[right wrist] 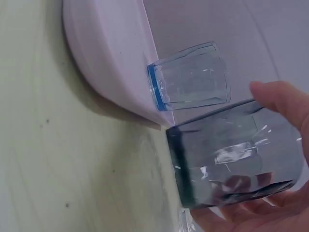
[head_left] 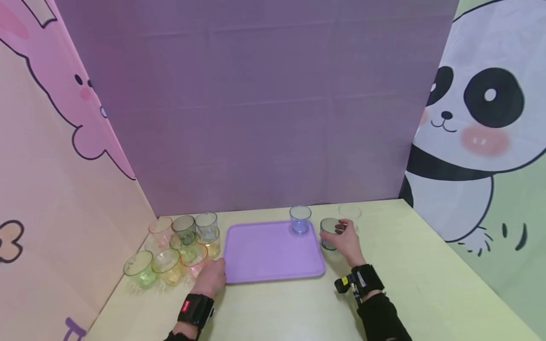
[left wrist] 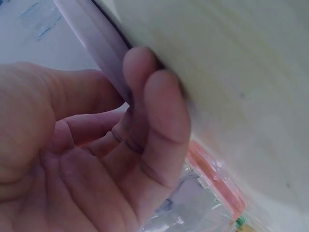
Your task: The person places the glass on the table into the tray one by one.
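Note:
My right hand [head_left: 347, 241] grips a dark grey glass [right wrist: 231, 157] with thumb and fingers around its sides, just right of the purple tray [head_left: 273, 255]. Whether its base touches the table is hard to tell. On the tray's back right corner stands a clear blue glass [head_left: 300, 220], seen also beyond the grey one in the right wrist view. At the tray's front left corner, my left hand [head_left: 212, 277] pinches the rim [left wrist: 104, 53] between its thumb and curled fingers.
Several tinted glasses crowd the table left of the tray, among them a green glass [head_left: 141, 270] and a yellow glass [head_left: 168, 267]. Behind my right hand stands a clear glass [head_left: 350, 210]. A purple backdrop [head_left: 264, 118] rises at the table's back edge.

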Demonstrator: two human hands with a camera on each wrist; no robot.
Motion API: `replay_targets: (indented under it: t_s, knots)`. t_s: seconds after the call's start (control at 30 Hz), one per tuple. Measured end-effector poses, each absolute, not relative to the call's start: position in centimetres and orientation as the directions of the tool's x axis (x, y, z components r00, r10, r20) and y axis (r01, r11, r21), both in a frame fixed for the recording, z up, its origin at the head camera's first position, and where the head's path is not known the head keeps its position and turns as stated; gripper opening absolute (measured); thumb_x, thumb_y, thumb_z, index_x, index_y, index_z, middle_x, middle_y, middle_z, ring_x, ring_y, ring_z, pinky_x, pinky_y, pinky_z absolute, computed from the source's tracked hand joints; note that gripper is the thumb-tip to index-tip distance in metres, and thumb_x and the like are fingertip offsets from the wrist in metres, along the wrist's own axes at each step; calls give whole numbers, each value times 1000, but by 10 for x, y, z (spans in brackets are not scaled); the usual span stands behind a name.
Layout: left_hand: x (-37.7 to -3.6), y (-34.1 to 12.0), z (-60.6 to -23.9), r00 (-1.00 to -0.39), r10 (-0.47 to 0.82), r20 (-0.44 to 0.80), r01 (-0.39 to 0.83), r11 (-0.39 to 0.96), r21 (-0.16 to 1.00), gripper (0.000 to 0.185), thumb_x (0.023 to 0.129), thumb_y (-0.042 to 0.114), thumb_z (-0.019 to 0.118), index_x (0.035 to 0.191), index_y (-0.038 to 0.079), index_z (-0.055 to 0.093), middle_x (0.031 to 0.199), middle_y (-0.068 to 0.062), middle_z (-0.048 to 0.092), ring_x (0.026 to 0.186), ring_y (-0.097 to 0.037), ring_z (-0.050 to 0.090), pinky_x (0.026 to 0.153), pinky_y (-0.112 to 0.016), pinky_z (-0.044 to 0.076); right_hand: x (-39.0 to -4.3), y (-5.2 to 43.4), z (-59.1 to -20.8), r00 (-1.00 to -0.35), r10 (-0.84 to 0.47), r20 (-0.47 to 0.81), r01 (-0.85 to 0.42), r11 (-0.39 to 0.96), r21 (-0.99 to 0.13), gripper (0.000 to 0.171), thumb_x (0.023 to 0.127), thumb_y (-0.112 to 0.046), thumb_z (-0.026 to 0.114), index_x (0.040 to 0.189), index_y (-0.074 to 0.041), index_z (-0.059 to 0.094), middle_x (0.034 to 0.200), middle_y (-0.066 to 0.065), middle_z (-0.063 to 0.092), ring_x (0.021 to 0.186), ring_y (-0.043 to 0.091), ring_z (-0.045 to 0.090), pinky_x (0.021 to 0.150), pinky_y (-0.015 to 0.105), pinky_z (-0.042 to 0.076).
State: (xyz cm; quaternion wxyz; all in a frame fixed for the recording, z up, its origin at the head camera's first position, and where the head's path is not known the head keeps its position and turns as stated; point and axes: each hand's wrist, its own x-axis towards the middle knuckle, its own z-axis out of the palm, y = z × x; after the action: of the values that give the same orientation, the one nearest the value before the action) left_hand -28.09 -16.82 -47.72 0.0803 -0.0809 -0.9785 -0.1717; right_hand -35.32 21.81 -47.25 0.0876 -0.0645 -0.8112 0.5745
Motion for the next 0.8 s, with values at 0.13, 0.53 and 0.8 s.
replay_targets:
  t_s: [0.13, 0.53, 0.8]
  knots:
    - [-280, -168, -477, -977, 124, 173, 175, 930, 322, 6, 77, -5, 64, 78, 0, 60, 71, -12, 62, 66, -27, 60, 57, -40, 49, -354, 215, -472, -973, 223, 61, 10, 303, -953, 89, 77, -32, 81, 144, -5, 30, 137, 23, 46, 126, 36, 47, 105, 49, 43]
    - [-279, -169, -477, -976, 125, 177, 178, 929, 326, 6, 77, -6, 61, 79, 0, 60, 73, -14, 63, 67, -29, 61, 58, -41, 50, -356, 202, -470, -965, 244, 99, -35, 255, -966, 81, 76, -31, 82, 141, -5, 41, 133, 21, 48, 122, 35, 51, 101, 45, 48]
    - [-279, -166, -475, -972, 143, 187, 196, 931, 307, 7, 76, -6, 62, 78, 0, 60, 71, -13, 62, 65, -28, 60, 57, -40, 49, -358, 187, -472, -974, 163, 156, -131, 156, -979, 86, 74, -22, 85, 144, -11, 37, 137, 23, 50, 127, 37, 50, 104, 48, 47]
